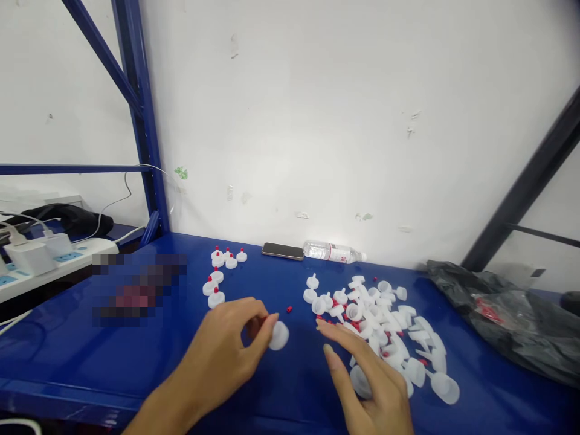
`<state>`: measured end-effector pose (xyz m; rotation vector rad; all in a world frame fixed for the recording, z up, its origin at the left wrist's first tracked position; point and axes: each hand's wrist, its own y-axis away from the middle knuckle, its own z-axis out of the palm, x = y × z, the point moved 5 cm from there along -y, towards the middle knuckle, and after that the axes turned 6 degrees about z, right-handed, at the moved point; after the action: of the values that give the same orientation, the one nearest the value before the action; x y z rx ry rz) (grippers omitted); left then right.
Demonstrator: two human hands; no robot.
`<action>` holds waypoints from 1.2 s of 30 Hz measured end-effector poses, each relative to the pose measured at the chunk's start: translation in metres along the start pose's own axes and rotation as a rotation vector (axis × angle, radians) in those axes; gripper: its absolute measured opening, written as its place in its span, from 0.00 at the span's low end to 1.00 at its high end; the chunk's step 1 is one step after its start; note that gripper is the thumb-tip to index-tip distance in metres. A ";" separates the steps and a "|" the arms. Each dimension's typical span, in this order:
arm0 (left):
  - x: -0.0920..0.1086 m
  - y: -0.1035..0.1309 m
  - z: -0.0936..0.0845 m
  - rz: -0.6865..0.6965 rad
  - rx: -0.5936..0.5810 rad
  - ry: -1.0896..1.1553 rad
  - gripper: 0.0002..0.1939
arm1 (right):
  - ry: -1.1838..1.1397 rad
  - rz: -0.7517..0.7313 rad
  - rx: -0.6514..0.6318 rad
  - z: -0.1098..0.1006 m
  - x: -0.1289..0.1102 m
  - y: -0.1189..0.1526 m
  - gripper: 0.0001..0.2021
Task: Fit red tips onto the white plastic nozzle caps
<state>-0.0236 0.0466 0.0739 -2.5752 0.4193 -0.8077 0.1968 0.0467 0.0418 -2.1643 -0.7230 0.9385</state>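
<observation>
Between the thumb and fingers of my left hand (235, 341) is a white nozzle cap (280, 336), its round base facing right; the pinching fingers hide its narrow end. My right hand (369, 383) hovers at the left edge of a pile of white nozzle caps (376, 314), thumb and fingers apart, with nothing seen between them. Small red tips (356, 325) are mixed into that pile. One loose red tip (289, 309) lies on the blue table between my hands. Several white caps with red tips (216, 297) stand upright beyond my left hand.
At the back, a phone (283, 251) lies beside a clear plastic bottle (334, 252) on its side. A black plastic bag (493, 320) covers the right side of the blue table (181, 362). Far left are a power strip (90, 251) and cables. A blue metal post (147, 121) rises behind.
</observation>
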 end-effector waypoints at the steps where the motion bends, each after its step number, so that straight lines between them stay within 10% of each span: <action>1: -0.006 0.000 -0.006 -0.006 -0.016 -0.140 0.19 | 0.009 0.007 0.013 -0.001 0.000 0.001 0.14; 8: -0.049 -0.005 -0.028 -0.241 -0.192 -0.597 0.18 | -0.003 -0.010 0.097 -0.005 -0.002 0.000 0.14; 15: -0.031 -0.003 -0.026 -0.254 -0.064 -0.641 0.17 | 0.053 -0.008 0.229 -0.015 0.004 -0.001 0.12; 27: -0.003 -0.018 0.066 -0.004 -0.285 -0.410 0.22 | 0.287 0.123 -0.044 -0.047 0.042 -0.001 0.06; 36: -0.006 -0.042 0.087 0.099 -0.427 -0.616 0.26 | 0.355 0.127 -0.134 -0.046 0.038 0.010 0.08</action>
<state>0.0304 0.1106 0.0252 -2.9740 0.5569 0.1512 0.2570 0.0506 0.0430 -2.4324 -0.4906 0.5538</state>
